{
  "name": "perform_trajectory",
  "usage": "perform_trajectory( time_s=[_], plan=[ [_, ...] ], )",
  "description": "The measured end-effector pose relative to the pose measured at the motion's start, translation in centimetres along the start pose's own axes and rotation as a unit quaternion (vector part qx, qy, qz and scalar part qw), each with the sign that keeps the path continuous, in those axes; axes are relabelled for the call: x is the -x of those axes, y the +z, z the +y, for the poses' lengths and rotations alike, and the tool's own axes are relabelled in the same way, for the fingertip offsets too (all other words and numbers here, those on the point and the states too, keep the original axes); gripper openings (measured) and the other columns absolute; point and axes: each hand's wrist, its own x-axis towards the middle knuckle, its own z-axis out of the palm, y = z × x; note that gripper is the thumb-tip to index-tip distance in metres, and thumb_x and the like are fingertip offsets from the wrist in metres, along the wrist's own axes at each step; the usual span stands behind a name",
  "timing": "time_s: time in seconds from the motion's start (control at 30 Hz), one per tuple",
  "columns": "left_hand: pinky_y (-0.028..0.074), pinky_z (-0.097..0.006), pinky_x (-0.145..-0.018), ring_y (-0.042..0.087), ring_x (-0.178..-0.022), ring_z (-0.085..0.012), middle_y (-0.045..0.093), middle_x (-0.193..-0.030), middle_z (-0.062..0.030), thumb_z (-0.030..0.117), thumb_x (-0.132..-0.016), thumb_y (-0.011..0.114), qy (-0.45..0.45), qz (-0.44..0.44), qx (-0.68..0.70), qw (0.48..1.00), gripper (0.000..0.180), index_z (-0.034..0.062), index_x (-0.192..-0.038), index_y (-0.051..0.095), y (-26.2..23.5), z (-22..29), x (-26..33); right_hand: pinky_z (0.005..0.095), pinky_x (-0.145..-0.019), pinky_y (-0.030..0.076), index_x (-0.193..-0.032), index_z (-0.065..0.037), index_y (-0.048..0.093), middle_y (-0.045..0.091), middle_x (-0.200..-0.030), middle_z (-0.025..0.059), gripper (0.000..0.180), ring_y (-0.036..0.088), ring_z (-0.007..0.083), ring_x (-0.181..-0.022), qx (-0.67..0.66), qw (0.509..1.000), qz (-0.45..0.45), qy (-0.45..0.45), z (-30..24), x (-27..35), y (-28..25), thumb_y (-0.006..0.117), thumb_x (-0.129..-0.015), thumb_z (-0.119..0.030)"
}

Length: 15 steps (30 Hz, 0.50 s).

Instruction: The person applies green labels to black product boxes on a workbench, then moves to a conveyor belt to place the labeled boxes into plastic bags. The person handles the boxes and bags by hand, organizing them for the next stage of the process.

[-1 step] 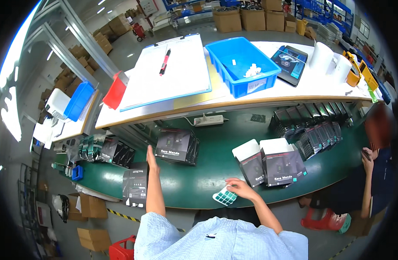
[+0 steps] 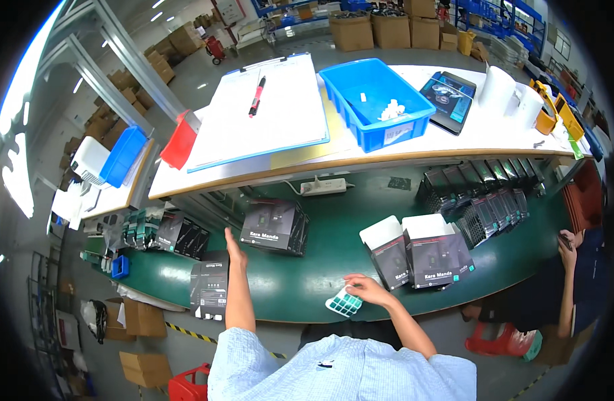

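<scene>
Far left, blue bin (image 2: 123, 157), tilted, on a side table (image 2: 140, 160); below, row of dark boxes (image 2: 180, 235) with a small blue tray (image 2: 120, 266) just beside; then red bin (image 2: 178, 146), at the end of the white shelf (image 2: 464, 142) above the green tabletop (image 2: 297, 284); flat dark box (image 2: 208, 289), lying at the near edge; just right of it, left hand (image 2: 234, 250), released, fingers straight and pointing away from the body, contact with the box hard to tell; clipboard (image 2: 220, 137) with white paper, on the shelf, red-and-black pen (image 2: 257, 98) across it; below, closed dark boxes (image 2: 275, 226); white power strip (image 2: 322, 186) farther back; near the front edge, sheet of green stickers (image 2: 343, 303), white-backed, tilted, grasped at its upper right by the right hand (image 2: 368, 291); above, on the shelf, blue tub (image 2: 370, 138) with small white pieces; on the tabletop, two dark boxes with raised white flaps (image 2: 432, 257), side by side; tablet (image 2: 447, 100) and white rolls (image 2: 497, 92), on the shelf; below, rows of upright dark boxes (image 2: 494, 214); far right, co-worker's hands (image 2: 569, 243) around a small dark object.
</scene>
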Motion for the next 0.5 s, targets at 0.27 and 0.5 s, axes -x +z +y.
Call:
perform_trajectory(
  time_s=[0.27,0.5],
  plan=[
    [-0.004,-0.058,-0.103,0.016,-0.136,-0.0232,0.024,-0.146,-0.0034,0.073,-0.080,0.022,-0.145,-0.145,-0.046,0.978,0.083,0.0152,-0.139,0.028,-1.5,-7.7,-1.8,0.0378,-0.099,0.034,-0.095,-0.005,0.065,0.038,-0.133,0.0232,0.026,0.039,0.0330,-0.123,0.113,0.992,-0.062,0.014,1.4,-10.4,3.8,0.062,-0.079,-0.025],
    [0.023,-0.046,-0.099,0.035,-0.124,-0.0211,0.040,-0.134,-0.0024,0.063,-0.086,0.029,-0.150,-0.112,-0.102,0.977,0.067,0.0152,-0.132,0.036,-0.3,-11.3,-0.3,0.0389,-0.103,0.029,-0.095,-0.008,0.067,0.027,-0.139,0.0268,0.029,0.030,0.0358,-0.129,0.157,0.984,-0.054,0.069,4.9,-17.1,3.2,0.063,-0.077,-0.030]
  ],
)
